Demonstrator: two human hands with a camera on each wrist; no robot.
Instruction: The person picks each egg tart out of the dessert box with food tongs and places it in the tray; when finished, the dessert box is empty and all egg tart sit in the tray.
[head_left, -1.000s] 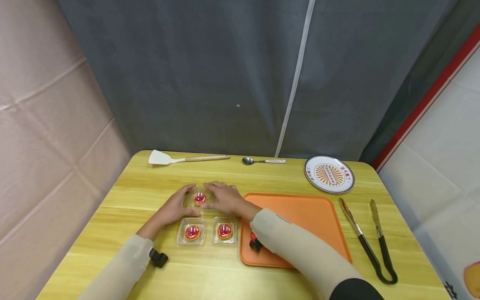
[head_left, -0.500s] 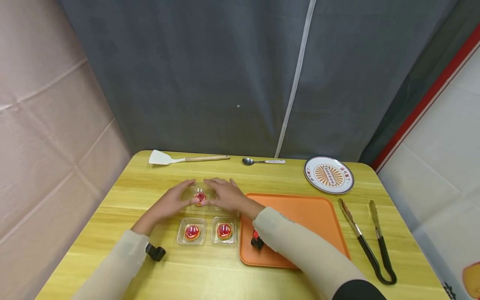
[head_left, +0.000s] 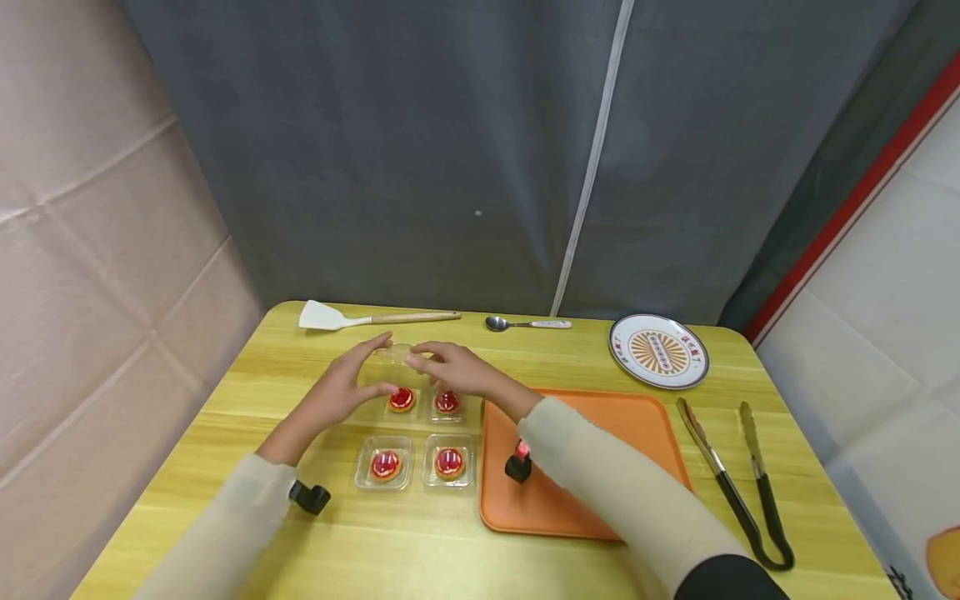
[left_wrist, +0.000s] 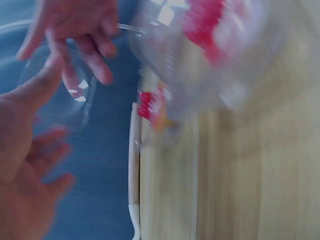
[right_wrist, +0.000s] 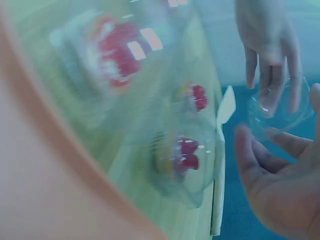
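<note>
Head view, clear lid (head_left: 395,357) raised between hands, at left hand (head_left: 337,387)'s 2 o'clock and right hand (head_left: 456,368)'s 9, right nearer, seemingly pinching its edge, left's fingers spread alongside, no obvious long axis, red-topped tart (head_left: 402,400) at lid's 6.

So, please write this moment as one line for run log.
left hand: holds clear lid | right hand: holds same lid, raised | far-left tart: uncovered | far-right tart, near-left tart, near-right tart: covered
</note>
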